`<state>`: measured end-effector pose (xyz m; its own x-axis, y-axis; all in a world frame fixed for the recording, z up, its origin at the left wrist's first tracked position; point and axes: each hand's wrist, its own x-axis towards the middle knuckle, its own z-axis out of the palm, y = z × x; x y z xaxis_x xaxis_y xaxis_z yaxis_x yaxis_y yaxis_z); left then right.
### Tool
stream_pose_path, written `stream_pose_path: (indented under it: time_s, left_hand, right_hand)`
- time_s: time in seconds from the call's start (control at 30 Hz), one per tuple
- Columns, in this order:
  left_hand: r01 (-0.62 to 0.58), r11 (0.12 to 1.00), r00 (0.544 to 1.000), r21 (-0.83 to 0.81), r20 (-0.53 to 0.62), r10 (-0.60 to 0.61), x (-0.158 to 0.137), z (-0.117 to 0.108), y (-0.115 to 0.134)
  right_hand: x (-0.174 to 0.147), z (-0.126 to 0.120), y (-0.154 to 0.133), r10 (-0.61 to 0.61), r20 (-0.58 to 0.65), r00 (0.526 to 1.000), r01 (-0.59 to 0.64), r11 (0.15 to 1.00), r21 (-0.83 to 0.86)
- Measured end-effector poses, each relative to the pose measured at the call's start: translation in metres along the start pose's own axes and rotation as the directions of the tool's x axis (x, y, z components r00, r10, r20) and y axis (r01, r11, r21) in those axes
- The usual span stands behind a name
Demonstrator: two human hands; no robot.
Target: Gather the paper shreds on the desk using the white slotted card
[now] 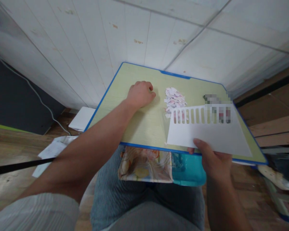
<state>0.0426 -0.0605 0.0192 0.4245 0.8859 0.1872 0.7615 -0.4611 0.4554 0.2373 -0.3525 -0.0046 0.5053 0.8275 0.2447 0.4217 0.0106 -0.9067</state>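
Note:
My left hand (140, 93) rests on the pale green top of a blue-edged table (139, 128), fingers curled under; anything inside them is hidden. To its right lies a pile of small torn or cut paper pieces (174, 98), white with pink marks. Along the table's near edge, my right hand (213, 157) pinches a white sheet (204, 136) with a row of rounded slots cut along its far side. The sheet is over the right part of the table, its slotted corner overlapping the near side of the pile.
A dark object (212, 98), partly pixelated, lies behind the sheet. Below the near edge sit a flower-patterned cloth-lined container (146, 165) and a turquoise plastic bin (190, 170). White panelled wall (135, 29) stands behind the table. Papers (54, 149) lie on the floor at left.

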Motion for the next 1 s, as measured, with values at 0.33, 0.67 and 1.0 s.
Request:
stream_pose_path:
  time_s: [0.33,0.67,1.0]
  left_hand:
    - [0.004,1.0,1.0,-0.001,0.002,-0.004,0.001,0.0,0.0]
    - [-0.004,1.0,1.0,-0.003,-0.01,0.004,0.0,0.001,-0.001]
    - [0.0,1.0,1.0,0.008,-0.006,0.0,0.001,0.001,0.001]
  right_hand:
    - [0.001,0.003,-0.007,0.03,0.065,0.997,-0.036,0.996,0.082]
    - [0.017,0.003,-0.001,0.134,-0.229,0.964,-0.06,0.95,0.305]
    - [0.025,-0.021,0.014,0.079,-0.104,0.991,-0.071,0.995,0.075]
